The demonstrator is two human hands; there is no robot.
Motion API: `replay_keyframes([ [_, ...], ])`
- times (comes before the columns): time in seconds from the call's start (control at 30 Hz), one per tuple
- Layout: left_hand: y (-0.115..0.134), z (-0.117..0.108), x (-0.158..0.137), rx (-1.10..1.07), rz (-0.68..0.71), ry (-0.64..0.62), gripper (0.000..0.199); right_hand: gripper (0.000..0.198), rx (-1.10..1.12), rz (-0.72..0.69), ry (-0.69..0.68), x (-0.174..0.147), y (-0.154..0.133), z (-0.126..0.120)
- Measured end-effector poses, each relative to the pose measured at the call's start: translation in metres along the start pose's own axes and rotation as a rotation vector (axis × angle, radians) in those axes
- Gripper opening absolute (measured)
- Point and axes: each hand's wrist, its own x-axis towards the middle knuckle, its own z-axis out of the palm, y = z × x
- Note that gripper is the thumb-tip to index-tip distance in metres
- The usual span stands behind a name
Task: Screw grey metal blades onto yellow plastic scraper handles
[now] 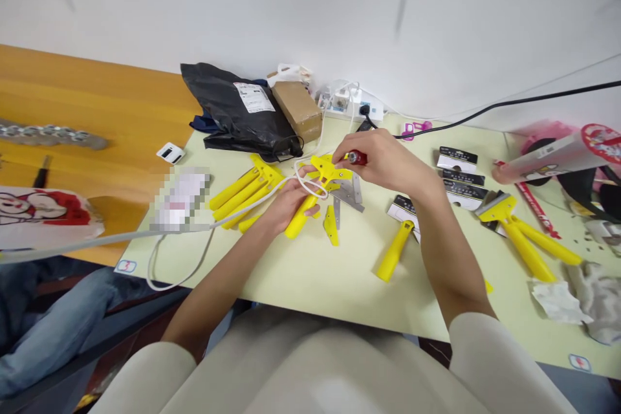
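Observation:
My left hand (pixel 291 199) is closed around the handle of a yellow scraper (pixel 301 215), whose wide head points away from me. A loop of white cable (pixel 314 190) crosses in front of it. Above the head, my right hand (pixel 378 158) grips a screwdriver with a red handle (pixel 358 157); its tip is hard to make out. Flat metal blades (pixel 350 194) and a loose yellow plate (pixel 330 226) lie beside the scraper. Several more yellow scrapers (pixel 247 191) are grouped left of my left hand. A separate yellow handle (pixel 394 252) rests below my right forearm.
Behind my hands are a black plastic parcel (pixel 237 110), a cardboard box (pixel 298 107) and a power strip (pixel 349 102). Black-and-white cards (pixel 458 178), yellow scrapers (pixel 526 239) and a clear tube (pixel 557 154) lie right. A person's jeans (pixel 72 317) show at lower left.

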Motion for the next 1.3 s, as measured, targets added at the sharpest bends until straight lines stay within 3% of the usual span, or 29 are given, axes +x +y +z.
replay_keyframes([
  [0.13, -0.006, 0.005, -0.004, 0.032, -0.017, -0.08, 0.058, 0.032, -0.03, 0.016, -0.102, 0.007, 0.003, 0.012],
  [0.33, -0.007, 0.01, -0.006, 0.052, 0.001, -0.106, 0.051, 0.031, -0.034, 0.018, -0.142, 0.01, 0.001, 0.017],
  [0.63, -0.014, 0.004, -0.005, 0.071, 0.02, -0.157, 0.051, 0.003, 0.014, 0.238, -0.088, 0.011, 0.001, 0.023],
  [1.0, -0.016, 0.003, -0.005, 0.176, 0.044, -0.208, 0.047, 0.008, -0.02, 0.348, -0.166, 0.008, -0.012, 0.018],
  [1.13, -0.013, 0.002, -0.007, 0.212, 0.066, -0.223, 0.045, 0.006, -0.083, 0.389, -0.111, 0.007, -0.011, 0.018],
  [1.3, -0.008, 0.001, -0.01, 0.217, 0.034, -0.259, 0.044, 0.015, 0.115, 0.381, -0.156, 0.008, -0.003, 0.012],
])
